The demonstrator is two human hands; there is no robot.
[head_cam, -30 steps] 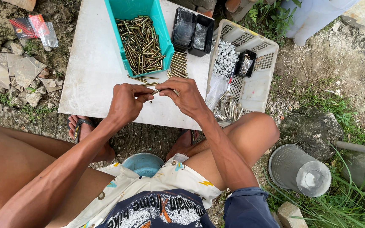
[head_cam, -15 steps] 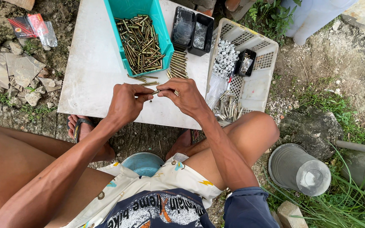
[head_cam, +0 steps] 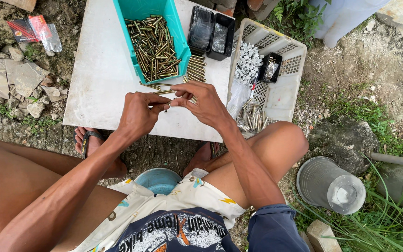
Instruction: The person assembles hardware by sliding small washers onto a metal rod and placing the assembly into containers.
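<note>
Just below the teal bin, both hands meet over the white board — left hand and right hand pinch a thin brass tube by its ends; probably light, stiff, slippery.

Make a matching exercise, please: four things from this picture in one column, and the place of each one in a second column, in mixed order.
Things:
1. brass tubes
2. metal bucket
3. sandal
4. small brass piece

Places:
A. on the ground beside the right knee
B. in the teal bin
C. between the left hand and right hand
D. under the edge of the white board

Pairs: 1-B, 2-A, 3-D, 4-C
</note>
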